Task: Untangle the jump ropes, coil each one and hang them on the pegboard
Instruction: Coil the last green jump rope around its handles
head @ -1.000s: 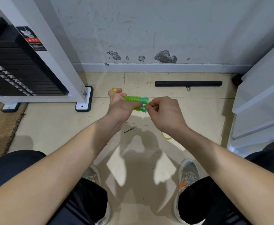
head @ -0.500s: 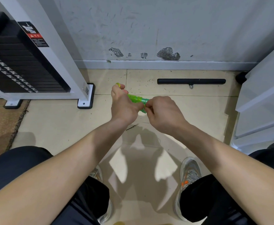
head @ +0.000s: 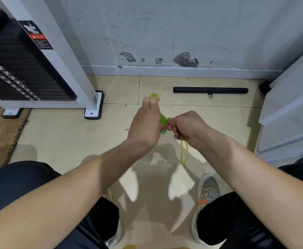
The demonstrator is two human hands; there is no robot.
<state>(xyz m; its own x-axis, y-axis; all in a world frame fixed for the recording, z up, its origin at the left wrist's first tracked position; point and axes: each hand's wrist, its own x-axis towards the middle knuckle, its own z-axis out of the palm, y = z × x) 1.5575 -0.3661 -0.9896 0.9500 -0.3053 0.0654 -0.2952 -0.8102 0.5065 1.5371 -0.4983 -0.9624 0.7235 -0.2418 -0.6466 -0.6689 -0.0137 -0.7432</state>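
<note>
coiling one green jump rope [head: 181,155]
left hand [head: 145,126] is gripping its handles [head: 163,120], right hand [head: 188,127] is pinching its loops; hanging is waiting (pegboard unseen).

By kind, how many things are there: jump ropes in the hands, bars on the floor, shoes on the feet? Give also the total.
Green-handled jump rope, gripped by left hand and right hand: 1
Black bar: 1
Grey sneakers, left sneaker and right sneaker: 2
Total: 4
</note>
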